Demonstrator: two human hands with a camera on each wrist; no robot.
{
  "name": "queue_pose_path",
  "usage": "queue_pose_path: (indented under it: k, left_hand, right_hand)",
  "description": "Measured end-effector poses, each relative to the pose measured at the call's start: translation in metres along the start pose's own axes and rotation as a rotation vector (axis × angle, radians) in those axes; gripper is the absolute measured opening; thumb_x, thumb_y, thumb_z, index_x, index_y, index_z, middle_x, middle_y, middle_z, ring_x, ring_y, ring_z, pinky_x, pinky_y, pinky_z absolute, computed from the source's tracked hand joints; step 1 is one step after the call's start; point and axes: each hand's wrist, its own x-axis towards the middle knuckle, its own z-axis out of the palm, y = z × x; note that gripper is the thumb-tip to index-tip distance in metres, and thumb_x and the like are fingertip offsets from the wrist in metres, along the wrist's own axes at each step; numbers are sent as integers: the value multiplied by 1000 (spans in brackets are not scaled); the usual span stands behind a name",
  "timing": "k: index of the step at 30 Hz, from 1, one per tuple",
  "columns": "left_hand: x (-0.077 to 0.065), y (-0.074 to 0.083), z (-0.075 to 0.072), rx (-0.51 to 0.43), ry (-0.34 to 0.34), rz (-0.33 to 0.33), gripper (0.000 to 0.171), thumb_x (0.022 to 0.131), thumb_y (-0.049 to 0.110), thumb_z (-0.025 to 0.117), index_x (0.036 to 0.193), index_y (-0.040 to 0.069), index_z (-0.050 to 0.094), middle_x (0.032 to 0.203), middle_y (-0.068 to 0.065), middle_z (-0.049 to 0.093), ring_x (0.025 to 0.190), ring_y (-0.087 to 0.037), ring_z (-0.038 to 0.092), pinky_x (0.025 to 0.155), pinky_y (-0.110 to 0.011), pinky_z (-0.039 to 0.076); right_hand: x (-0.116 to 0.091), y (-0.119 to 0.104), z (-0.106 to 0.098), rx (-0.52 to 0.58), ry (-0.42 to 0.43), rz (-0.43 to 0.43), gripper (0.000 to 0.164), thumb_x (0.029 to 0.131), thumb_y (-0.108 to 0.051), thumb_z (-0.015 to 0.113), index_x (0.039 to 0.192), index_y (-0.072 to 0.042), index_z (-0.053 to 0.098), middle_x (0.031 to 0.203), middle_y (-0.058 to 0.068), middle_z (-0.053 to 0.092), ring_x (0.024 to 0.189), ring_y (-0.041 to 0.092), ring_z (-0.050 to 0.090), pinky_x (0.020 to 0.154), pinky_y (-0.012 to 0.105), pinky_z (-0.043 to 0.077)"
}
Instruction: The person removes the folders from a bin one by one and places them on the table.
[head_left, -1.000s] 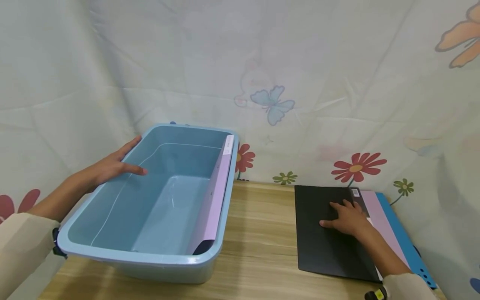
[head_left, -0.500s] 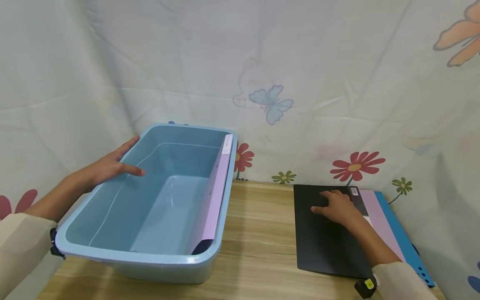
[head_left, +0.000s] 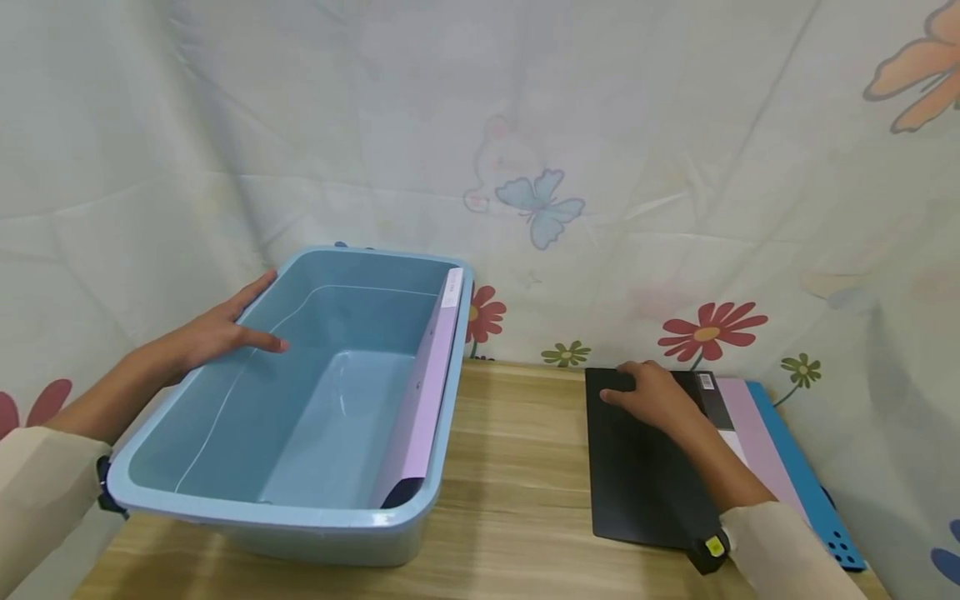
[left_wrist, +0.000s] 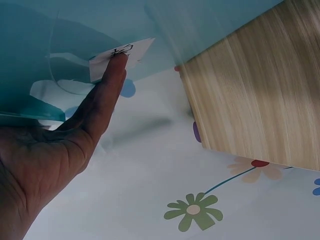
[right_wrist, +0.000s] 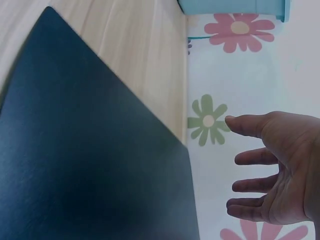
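A light-blue plastic tub stands at the left in the head view. My left hand holds its left rim, thumb over the inside and fingers along the outer wall. In the left wrist view those fingers lie straight beside a small white label on the tub. At the right, a black folder lies flat, with a barcode sticker near its far right corner. My right hand is over its far part, fingers loosely bent and holding nothing. The right wrist view shows that hand apart from the folder.
A lilac folder and a blue one lie partly under the black folder. Another lilac folder stands along the tub's right inner wall. The wooden table ends at a printed curtain behind.
My right hand has moved left and away from me across the black folder, from its right part to its far left part. The left hand and the tub have stayed in place.
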Motion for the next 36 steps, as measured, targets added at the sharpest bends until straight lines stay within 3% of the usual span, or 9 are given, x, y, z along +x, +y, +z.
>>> queue_pose_path:
  k: [17,27,36]
  left_hand:
    - [-2,2,0,14,-2,-13,127,102,38,78,177,38,-24,186,-36,2,154,-76,35,99,-82,58]
    - [-2,2,-1,31,-1,-21,126,103,37,77,178,37,-24,184,-38,6,154,-72,38,98,-74,62]
    - [0,0,-1,7,-5,-14,126,103,38,78,177,40,-24,186,-36,4,154,-73,37,98,-77,61]
  right_hand:
    - [18,-46,-3,51,-16,-70,74,109,-40,73,163,7,53,162,35,57,153,57,52,124,73,46]
    - [28,-77,-11,92,13,-123,69,109,-38,72,161,4,56,160,31,62,151,53,56,124,69,47]
    - [34,-100,-15,137,12,-136,69,108,-38,73,162,2,57,158,29,64,143,49,65,118,65,54]
